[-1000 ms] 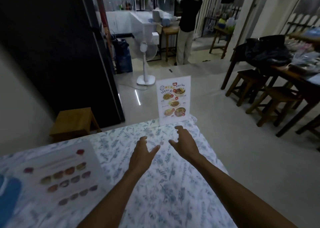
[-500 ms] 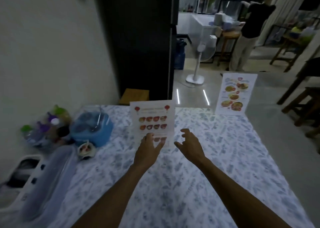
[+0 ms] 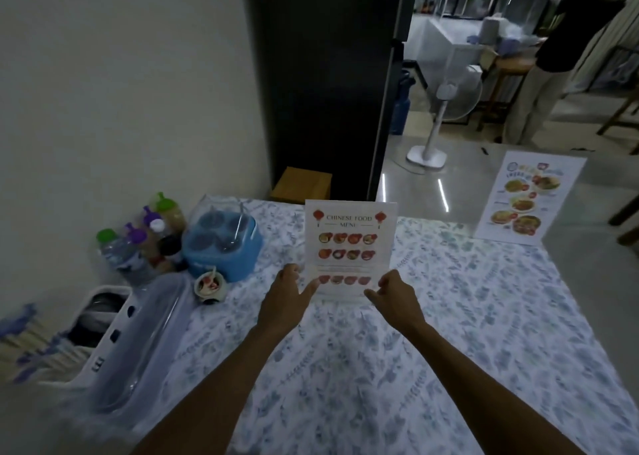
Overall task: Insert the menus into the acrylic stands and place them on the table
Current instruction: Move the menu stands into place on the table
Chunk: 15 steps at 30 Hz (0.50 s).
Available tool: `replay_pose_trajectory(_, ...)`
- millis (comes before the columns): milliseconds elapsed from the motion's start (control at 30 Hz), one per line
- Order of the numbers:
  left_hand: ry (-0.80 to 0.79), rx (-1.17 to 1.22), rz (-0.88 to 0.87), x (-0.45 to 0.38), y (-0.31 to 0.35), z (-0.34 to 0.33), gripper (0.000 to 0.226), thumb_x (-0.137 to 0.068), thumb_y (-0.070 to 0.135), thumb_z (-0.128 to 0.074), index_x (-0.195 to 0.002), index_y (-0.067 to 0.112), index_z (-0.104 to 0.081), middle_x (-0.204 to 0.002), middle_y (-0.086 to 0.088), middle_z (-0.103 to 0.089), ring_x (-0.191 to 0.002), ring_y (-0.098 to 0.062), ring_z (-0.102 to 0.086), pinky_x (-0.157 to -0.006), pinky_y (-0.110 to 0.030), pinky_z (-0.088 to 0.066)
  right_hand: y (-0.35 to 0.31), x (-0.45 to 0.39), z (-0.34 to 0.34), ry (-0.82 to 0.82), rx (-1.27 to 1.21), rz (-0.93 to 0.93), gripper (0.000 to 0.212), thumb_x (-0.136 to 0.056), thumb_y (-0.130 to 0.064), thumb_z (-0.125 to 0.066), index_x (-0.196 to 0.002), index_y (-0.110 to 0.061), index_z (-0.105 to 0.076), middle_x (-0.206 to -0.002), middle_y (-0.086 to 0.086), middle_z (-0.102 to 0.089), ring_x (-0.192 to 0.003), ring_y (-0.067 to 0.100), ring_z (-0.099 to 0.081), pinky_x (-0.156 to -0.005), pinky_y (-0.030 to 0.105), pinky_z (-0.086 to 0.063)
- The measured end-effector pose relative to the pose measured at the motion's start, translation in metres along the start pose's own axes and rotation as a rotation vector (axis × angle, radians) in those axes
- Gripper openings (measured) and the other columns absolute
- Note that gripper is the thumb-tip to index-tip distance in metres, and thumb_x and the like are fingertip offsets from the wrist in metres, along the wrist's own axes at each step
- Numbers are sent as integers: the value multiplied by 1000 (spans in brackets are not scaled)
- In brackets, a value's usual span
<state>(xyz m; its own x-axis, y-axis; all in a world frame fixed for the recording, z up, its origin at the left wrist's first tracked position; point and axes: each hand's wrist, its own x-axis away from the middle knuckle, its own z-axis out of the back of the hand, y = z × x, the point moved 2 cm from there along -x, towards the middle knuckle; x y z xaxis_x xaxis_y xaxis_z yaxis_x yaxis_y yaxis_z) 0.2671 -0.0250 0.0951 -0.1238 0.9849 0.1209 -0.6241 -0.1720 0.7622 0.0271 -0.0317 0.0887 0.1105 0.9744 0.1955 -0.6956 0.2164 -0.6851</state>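
A Chinese food menu in an acrylic stand (image 3: pixel 349 243) is upright near the middle of the table (image 3: pixel 449 316), which has a blue floral cloth. My left hand (image 3: pixel 287 302) grips the stand's lower left edge with thumb and fingers. My right hand (image 3: pixel 394 299) pinches its lower right corner. A second menu in its acrylic stand (image 3: pixel 529 198) stands upright at the table's far right corner, with neither hand touching it.
Sauce and water bottles (image 3: pixel 138 243), a blue condiment caddy (image 3: pixel 221 243) and a small bowl (image 3: pixel 209 285) sit at the left. A white cutlery box with a clear lid (image 3: pixel 114 337) is nearer. A person (image 3: pixel 567 53), a fan (image 3: pixel 446 108) and stools stand beyond.
My view swung left from the far menu stand to the Chinese menu. That menu went from lying flat to standing upright, and both hands closed on its lower edges.
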Motion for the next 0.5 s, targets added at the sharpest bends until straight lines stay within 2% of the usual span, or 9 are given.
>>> replay_pose_trajectory(133,-24,-7,27,-29,0,-13,60,-89,54,-62,-136,22,-41,-140,-2,-54,-121,-21,-58,-94,-40,-52,24,-27,6,10,-5,-85,53,-89,-31,-72,-127,-8,-43,-92,6,-71,-77,18,-66,-63,32,-53)
replay_pose_trajectory(233,-14,-2,65,-57,2,-27,72,-80,52,-74,-135,20,-40,-134,-3,-56,-117,-24,-60,-87,-38,-52,37,-46,11,20,-9,-113,63,-89,-28,-72,-137,-5,-38,-103,15,-72,-76,18,-61,-66,31,-50)
replay_pose_trajectory(333,-46,55,92,-82,4,-45,70,-77,38,-80,-134,22,-41,-130,-3,-60,-114,-24,-62,-89,-40,-53,54,-66,11,3,32,-93,61,-90,-31,-71,-139,-10,-40,-114,17,-69,-73,15,-58,-69,29,-47)
replay_pose_trajectory(400,-29,36,109,-94,7,-55,60,-82,29,-77,-130,19,-43,-128,-4,-64,-111,-24,-64,-89,-39,-54,62,-79,8,-7,70,-58,55,-91,-34,-69,-137,-17,-45,-118,16,-68,-82,18,-63,-71,28,-46)
replay_pose_trajectory(433,-10,7,113,-100,8,-58,56,-84,29,-76,-128,17,-43,-127,-5,-66,-109,-25,-66,-89,-39,-54,64,-86,6,-9,88,-37,50,-91,-34,-68,-135,-20,-48,-119,15,-67,-89,20,-65,-73,28,-47)
replay_pose_trajectory(500,-3,-36,111,-111,8,-61,54,-85,32,-74,-127,16,-45,-125,-7,-67,-108,-26,-67,-89,-42,-56,66,-97,2,-22,106,4,40,-95,-33,-63,-132,-23,-53,-119,12,-68,-90,17,-63,-75,28,-49)
